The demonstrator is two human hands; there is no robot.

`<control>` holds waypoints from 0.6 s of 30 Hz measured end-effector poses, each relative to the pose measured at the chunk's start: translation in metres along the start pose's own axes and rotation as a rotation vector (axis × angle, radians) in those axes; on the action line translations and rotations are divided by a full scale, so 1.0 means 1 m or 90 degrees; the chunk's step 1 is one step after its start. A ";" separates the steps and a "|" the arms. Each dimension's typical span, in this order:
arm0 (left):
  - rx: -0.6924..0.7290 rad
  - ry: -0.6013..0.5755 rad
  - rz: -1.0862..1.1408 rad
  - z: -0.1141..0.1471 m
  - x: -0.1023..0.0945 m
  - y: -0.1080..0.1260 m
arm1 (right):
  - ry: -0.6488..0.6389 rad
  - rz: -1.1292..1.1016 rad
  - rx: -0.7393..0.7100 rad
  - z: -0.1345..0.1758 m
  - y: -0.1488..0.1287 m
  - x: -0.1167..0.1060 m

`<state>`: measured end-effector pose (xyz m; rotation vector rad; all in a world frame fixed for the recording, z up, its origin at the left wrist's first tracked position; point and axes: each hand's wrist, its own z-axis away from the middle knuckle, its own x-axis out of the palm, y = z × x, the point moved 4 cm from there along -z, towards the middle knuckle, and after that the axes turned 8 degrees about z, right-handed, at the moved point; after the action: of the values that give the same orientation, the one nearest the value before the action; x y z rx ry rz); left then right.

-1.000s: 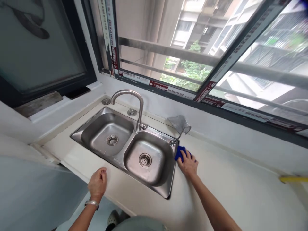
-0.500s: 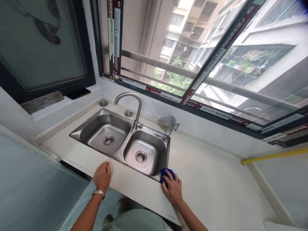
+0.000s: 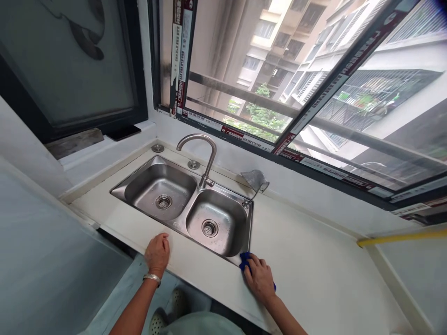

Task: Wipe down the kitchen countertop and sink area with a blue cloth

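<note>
Head view, looking down at a pale bench (image 3: 314,274) under a big window (image 3: 279,83). The right hand (image 3: 260,279) is pressing flat on a blue cloth (image 3: 246,260), fingers (image 3: 256,265) lying together over it, so only bits of the cloth are peeking out at 11 o'clock and 4 o'clock of the hand. The cloth is sitting on the bench right at the near right corner of the sink (image 3: 247,228), touching its rim. The left hand (image 3: 158,253) is resting on the bench's front edge at about 9 o'clock from the cloth, fingers curled loosely, holding nothing, a bracelet (image 3: 152,278) on the wrist. A tap (image 3: 206,153) is standing behind the two bowls, at 12 o'clock. A grey cup-like thing (image 3: 256,179) is sitting by the sink's far right corner.
</note>
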<state>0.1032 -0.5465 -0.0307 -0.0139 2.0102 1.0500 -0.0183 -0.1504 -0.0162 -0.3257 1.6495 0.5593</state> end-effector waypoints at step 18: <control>-0.013 0.016 -0.003 0.007 -0.005 0.003 | -0.110 -0.249 -0.220 -0.135 -0.199 0.000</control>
<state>0.1097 -0.5419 -0.0273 -0.0424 2.0207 1.0733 -0.0296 -0.3891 -0.0397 -0.8112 1.2756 0.5544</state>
